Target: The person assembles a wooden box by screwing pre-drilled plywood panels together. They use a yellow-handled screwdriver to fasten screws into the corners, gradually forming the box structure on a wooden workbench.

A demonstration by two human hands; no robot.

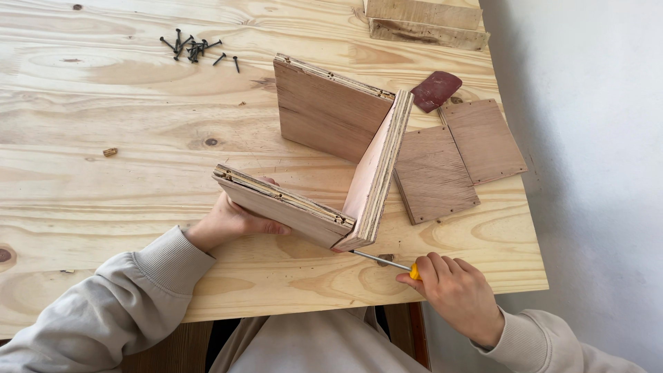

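A U-shaped assembly of three plywood panels [376,173] stands on edge in the middle of the pine table [103,186]. My left hand [231,221] grips the near panel [283,207] from the left side, thumb on its outer face. My right hand [456,290] is closed around a screwdriver [387,261] with a yellow handle. Its metal shaft points left, and the tip meets the lower corner where the near panel joins the cross panel.
Two flat plywood squares [435,173] [483,138] lie right of the assembly, next to a dark red piece of sandpaper [435,90]. A pile of black screws [193,48] sits at the far left. Rough boards [428,24] lie at the far edge. The table's right edge is close.
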